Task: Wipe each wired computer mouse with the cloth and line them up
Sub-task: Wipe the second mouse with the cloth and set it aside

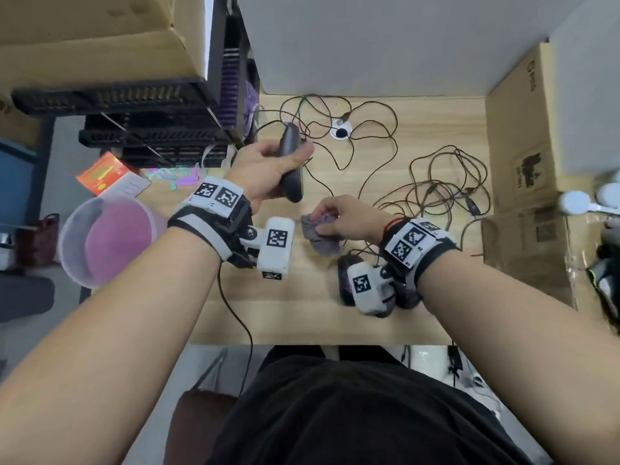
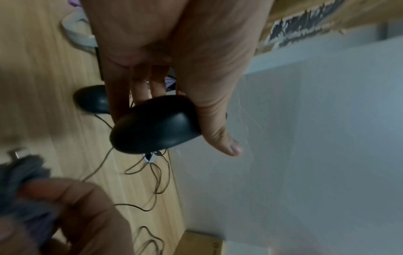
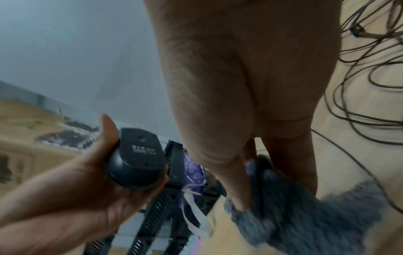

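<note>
My left hand [image 1: 261, 172] grips a black wired mouse [image 1: 291, 162] lifted above the wooden table [image 1: 302, 317] and turned on its side. In the right wrist view the mouse [image 3: 137, 160] shows its flat underside. My right hand [image 1: 349, 216] pinches a fluffy grey cloth [image 1: 318, 236] just below and right of the held mouse, apart from it. Two more dark mice [image 1: 345, 280] lie by my right wrist, partly hidden by the wrist camera. The left wrist view shows the held mouse [image 2: 154, 124] and another mouse [image 2: 91, 99] lying on the table beyond my fingers.
Tangled mouse cables [image 1: 436, 182] spread over the table's far right half, near a cable hole [image 1: 341, 131]. Black crates [image 1: 151, 129] stand at the back left, a cardboard box [image 1: 523, 162] at the right. A translucent pink bucket [image 1: 107, 243] sits off the left edge.
</note>
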Demonstrator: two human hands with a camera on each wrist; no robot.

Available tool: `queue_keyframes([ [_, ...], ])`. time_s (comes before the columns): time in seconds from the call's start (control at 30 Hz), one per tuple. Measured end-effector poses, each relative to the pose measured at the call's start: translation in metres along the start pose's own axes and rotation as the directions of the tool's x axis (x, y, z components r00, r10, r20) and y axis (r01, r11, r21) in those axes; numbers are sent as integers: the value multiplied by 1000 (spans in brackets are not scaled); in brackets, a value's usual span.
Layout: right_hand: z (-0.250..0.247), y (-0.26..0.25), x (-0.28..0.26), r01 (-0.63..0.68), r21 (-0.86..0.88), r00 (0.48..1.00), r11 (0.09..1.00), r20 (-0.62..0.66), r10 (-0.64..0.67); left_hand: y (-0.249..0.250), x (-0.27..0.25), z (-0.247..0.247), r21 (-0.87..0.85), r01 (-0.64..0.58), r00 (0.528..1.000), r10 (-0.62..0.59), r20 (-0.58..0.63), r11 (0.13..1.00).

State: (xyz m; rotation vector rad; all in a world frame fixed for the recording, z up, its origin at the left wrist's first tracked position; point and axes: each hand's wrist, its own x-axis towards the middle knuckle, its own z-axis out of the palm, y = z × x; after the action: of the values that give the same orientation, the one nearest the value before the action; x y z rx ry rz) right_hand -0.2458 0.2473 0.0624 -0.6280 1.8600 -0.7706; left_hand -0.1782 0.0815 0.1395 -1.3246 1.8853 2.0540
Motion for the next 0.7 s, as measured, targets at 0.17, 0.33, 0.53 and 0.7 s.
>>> queue_keyframes([
  [0.17,17,13,20,-82,-51,996,995,20,83,-14,20,-10,221,-53,999,53,7,974],
  [0.33,-3,-7,55,-148,212,942,966,-267,203,-7,32,-16,283,-107,994,93,62,953],
  [0.53,-11,5,99,-372,210,912,904,-97,398,-7,50,-27,418,-126,991,96,92,900],
  [0.7,-17,12,125,-331,189,912,924,-185,365,-24,75,-26,546,-32,997,-10,74,837],
])
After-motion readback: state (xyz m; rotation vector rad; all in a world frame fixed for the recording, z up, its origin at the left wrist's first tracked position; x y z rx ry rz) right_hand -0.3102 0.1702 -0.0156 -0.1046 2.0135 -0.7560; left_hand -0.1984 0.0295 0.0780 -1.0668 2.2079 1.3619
